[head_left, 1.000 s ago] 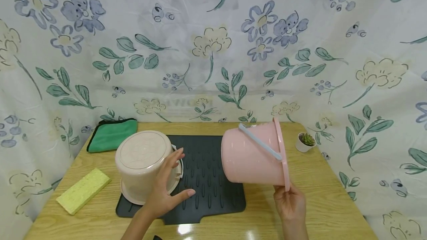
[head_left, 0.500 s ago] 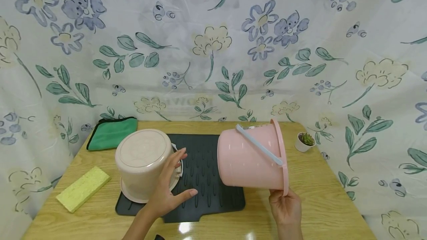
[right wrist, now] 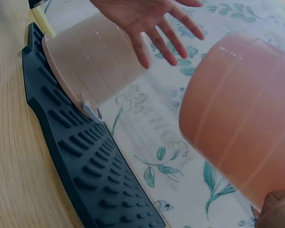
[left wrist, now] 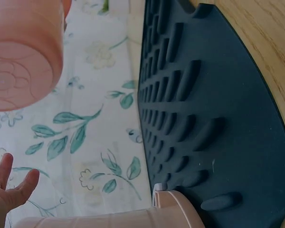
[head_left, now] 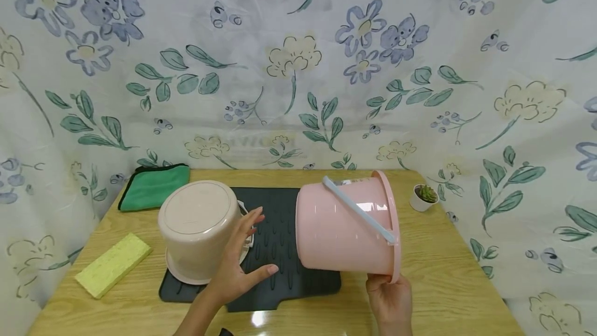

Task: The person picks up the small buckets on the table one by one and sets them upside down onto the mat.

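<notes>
A pink bucket [head_left: 345,224] with a pale blue handle is tipped on its side above the right part of the black drying mat [head_left: 280,294]. My right hand [head_left: 391,299] grips its rim from below, and its base faces left. My left hand [head_left: 238,258] is held up with fingers spread and nothing in them, in front of a cream bucket [head_left: 198,227]. That bucket stands upside down on the mat's left side. In the right wrist view the left hand [right wrist: 154,23] is apart from the pink bucket [right wrist: 242,114]. The pink bucket's inside is hidden.
A yellow sponge [head_left: 113,265] lies on the wooden table at the left. Behind it is a folded green cloth [head_left: 155,187] with black edging. A small potted succulent [head_left: 423,197] stands at the back right. A floral curtain [head_left: 298,66] hangs behind the table.
The right hand has carried the pink bucket left and slightly down, toward the mat. The left hand has barely moved and stays spread. The cream bucket has stayed put.
</notes>
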`<state>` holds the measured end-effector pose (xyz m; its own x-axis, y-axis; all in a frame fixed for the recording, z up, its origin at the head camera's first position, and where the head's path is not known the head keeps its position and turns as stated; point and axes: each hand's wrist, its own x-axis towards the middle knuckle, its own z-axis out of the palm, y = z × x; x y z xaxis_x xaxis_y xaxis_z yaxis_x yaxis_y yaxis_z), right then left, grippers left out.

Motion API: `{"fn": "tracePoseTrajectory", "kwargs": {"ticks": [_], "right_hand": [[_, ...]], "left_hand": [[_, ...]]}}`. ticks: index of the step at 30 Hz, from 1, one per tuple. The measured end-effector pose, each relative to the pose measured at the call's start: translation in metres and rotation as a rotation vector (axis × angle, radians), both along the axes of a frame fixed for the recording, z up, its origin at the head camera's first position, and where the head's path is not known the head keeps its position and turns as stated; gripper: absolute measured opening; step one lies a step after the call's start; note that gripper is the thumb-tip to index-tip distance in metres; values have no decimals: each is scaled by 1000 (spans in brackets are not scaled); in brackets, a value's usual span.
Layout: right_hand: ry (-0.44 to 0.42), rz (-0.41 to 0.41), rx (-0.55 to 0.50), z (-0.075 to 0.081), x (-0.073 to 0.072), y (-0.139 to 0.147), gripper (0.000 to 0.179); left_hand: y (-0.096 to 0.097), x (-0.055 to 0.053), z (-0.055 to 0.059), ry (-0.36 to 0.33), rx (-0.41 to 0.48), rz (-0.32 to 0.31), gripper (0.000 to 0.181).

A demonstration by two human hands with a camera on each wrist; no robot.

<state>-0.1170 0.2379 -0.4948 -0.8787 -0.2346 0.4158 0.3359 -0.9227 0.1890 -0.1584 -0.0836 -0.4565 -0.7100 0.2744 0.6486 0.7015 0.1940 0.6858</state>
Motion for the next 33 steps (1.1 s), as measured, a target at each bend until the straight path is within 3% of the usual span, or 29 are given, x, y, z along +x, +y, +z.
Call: {"fn": "tracePoseTrajectory", "kwargs": {"ticks": [9, 14, 21, 27, 33], "right_hand": [[14, 24, 4, -5, 4, -10, 26], [60, 20, 26, -8, 5, -14, 26], [107, 72, 16, -14, 3, -20, 24], [114, 79, 11, -18, 4, -26, 24], [115, 127, -4, -22, 5, -31, 21]], "left_hand": [[3, 1, -2, -7, 25, -8, 97], [4, 1, -2, -20, 24, -12, 96], [9, -1, 1, -18, 18, -49, 94], [18, -3, 6, -48, -58, -66, 111], [22, -9, 9, -15, -90, -81, 126]]}}
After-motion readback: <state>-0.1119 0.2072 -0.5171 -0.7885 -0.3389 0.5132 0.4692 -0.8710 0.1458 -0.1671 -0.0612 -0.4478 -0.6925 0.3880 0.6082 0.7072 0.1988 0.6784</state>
